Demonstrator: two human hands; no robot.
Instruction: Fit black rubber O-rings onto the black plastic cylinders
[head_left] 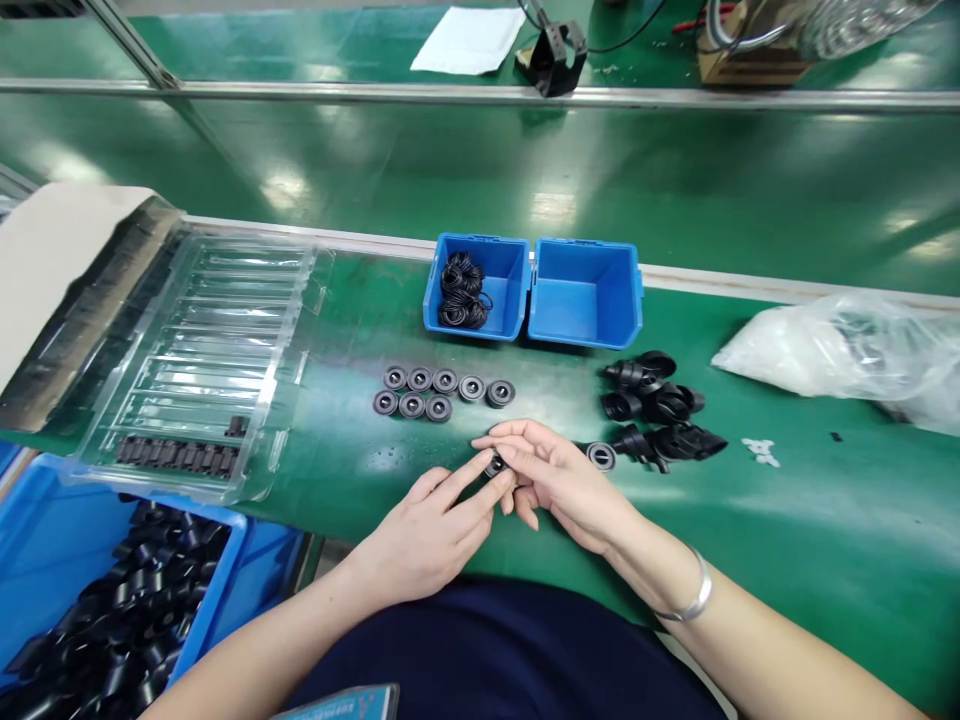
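Head view, green bench mat. The person's left hand and right hand meet at the bench centre, fingertips pinched together on one small round black part with a grey centre. Only a sliver of it shows between the fingers; both hands grip it narrowly, and it is held just above the mat. A silver bangle sits on the right wrist.

Just right of the hands, one more round black disc lies flat on the mat. Beyond the fingertips, two rows of round black-and-grey discs lie flat, set close together. Further back stand two small blue plastic bins, touching side by side: the left bin holds a heap of thin black rubber rings; the right bin shows only its blue floor.

Right of the hands, a cluster of black moulded plastic housings. Far right, a crumpled clear plastic bag. Left, a clear ribbed blister tray with a row of small dark parts along its near edge. Bottom left, a large blue crate of black parts.
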